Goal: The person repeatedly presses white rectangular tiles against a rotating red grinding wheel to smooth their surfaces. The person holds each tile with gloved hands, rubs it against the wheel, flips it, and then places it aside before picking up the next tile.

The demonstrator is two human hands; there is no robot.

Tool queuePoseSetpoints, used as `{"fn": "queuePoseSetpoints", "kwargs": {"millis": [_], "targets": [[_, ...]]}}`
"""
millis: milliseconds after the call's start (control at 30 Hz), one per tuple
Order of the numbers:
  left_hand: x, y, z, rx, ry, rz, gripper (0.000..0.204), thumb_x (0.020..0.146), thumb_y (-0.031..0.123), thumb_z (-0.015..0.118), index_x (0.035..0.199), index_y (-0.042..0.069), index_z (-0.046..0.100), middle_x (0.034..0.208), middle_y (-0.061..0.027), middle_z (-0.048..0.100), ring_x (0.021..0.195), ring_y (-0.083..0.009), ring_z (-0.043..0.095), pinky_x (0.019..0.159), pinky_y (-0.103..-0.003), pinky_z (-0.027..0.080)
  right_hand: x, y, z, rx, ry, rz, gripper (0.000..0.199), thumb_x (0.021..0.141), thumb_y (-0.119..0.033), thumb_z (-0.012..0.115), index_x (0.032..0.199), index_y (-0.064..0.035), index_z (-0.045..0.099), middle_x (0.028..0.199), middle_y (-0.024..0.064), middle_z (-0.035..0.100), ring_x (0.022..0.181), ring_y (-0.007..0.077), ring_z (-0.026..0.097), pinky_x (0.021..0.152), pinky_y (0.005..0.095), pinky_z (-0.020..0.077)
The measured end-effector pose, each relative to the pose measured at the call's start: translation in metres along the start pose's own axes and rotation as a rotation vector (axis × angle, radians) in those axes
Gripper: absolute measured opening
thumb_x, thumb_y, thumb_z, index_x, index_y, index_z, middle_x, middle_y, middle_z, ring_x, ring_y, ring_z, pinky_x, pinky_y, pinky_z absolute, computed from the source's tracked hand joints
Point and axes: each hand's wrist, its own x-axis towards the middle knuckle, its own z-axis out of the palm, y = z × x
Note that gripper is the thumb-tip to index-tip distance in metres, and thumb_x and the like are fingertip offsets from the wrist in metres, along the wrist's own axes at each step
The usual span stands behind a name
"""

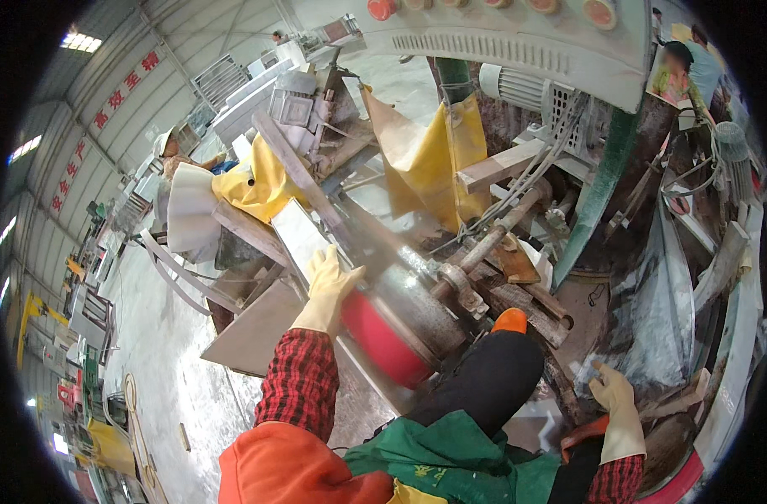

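Note:
My left hand [323, 292], in a cream rubber glove, lies over a long pale strip [298, 228] beside a large wheel with a red band [385, 343]. Its fingers point away from me and the thumb is spread toward the wheel. A metal drum face [430, 307] and a shaft [505, 223] adjoin the red band. Low at the right, my right hand [617, 405] wears a matching glove. Its fingers are apart with nothing visible in them, near an orange shoe [585, 433] and a blurred, dusty grey sheet [661, 294].
A control box [509, 42] with red buttons overhangs the far side. Yellow sheeting [451, 160], a motor [526, 88] and wooden beams [501, 164] crowd the machine. A flat board [253, 332] sits left of my arm. Another person [178, 155] is at the far left; others are at the far right.

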Motion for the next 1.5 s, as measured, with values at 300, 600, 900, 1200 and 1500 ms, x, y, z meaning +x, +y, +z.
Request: {"fn": "queuePoseSetpoints", "kwargs": {"millis": [300, 600, 900, 1200, 1500], "targets": [[-0.031, 0.015, -0.039, -0.369, -0.031, -0.059, 0.073, 0.072, 0.028, 0.079, 0.14, 0.009, 0.063, 0.127, -0.0187, 0.067, 0.117, -0.0307, 0.064, 0.101, -0.042, 0.05, -0.038, -0.032, -0.028, -0.143, 0.074, -0.041, 0.054, 0.097, -0.044, 0.064, 0.149, -0.0284, 0.059, 0.121, 0.016, 0.075, 0.113, 0.0361, 0.07, 0.098, 0.0453, 0.0549], [-0.068, 0.048, -0.17, -0.757, -0.477, 0.029, 0.08, 0.083, 0.036, 0.074, 0.156, 0.014, 0.052, 0.143, -0.01, 0.063, 0.131, -0.029, 0.059, 0.102, -0.049, 0.051, -0.046, -0.037, -0.025, 0.018, 0.13, -0.164, 0.054, 0.095, -0.045, 0.065, 0.148, -0.0314, 0.061, 0.128, 0.0187, 0.073, 0.119, 0.038, 0.069, 0.101, 0.0464, 0.0544], [-0.09, 0.265, -0.095, -0.4, -0.821, 0.97, 0.061, 0.089, 0.027, 0.075, 0.147, 0.015, 0.061, 0.155, -0.0128, 0.055, 0.135, -0.026, 0.058, 0.106, -0.039, 0.051, -0.045, -0.043, -0.025, 0.661, 0.038, -0.36, 0.05, 0.109, -0.034, 0.057, 0.15, -0.0062, 0.057, 0.125, 0.0218, 0.071, 0.116, 0.0267, 0.07, 0.095, 0.0378, 0.0577], [-0.232, 0.427, 0.041, -0.491, -0.863, 1.466, 0.097, 0.074, 0.032, 0.09, 0.156, 0.004, 0.046, 0.16, -0.0225, 0.046, 0.147, -0.0321, 0.048, 0.122, -0.042, 0.039, -0.088, -0.09, -0.079, 1.547, 0.351, -0.395, 0.062, 0.111, -0.043, 0.053, 0.153, 0.0009, 0.047, 0.137, 0.0179, 0.065, 0.119, 0.028, 0.067, 0.098, 0.0385, 0.0575], [-0.226, 0.437, 0.044, -0.741, -0.988, 1.018, 0.093, 0.092, 0.045, 0.077, 0.164, 0.006, 0.033, 0.165, -0.0238, 0.037, 0.152, -0.0333, 0.039, 0.123, -0.042, 0.035, -0.058, -0.07, -0.072, 1.529, 0.563, -0.446, 0.049, 0.104, -0.015, 0.064, 0.148, 0.0021, 0.051, 0.139, 0.0107, 0.064, 0.123, 0.0197, 0.061, 0.107, 0.0342, 0.0481]]}}
